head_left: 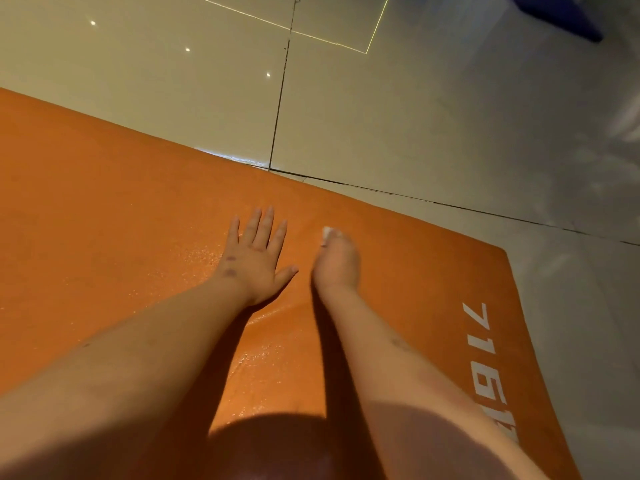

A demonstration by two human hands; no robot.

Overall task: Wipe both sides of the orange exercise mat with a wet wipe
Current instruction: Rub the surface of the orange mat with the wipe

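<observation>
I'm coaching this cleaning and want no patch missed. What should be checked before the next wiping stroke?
1. Orange textured exercise mat lies flat on the glossy tiled floor: ok.
2. Left hand pressed flat on the mat, fingers spread: ok.
3. Small white wet wipe at the right hand fingertips, touching the mat: ok.
4. Grip on the wipe: cannot tell, blurred.
5. Wet sheen only near the hands; left stretch looks dry: not ok.
6. Underside wiped: cannot tell.

The orange mat (pixel 104 209) has a fine grainy, matt texture, with wet shine near the middle. The floor (pixel 398 109) is smooth, glossy tile with reflections.
</observation>
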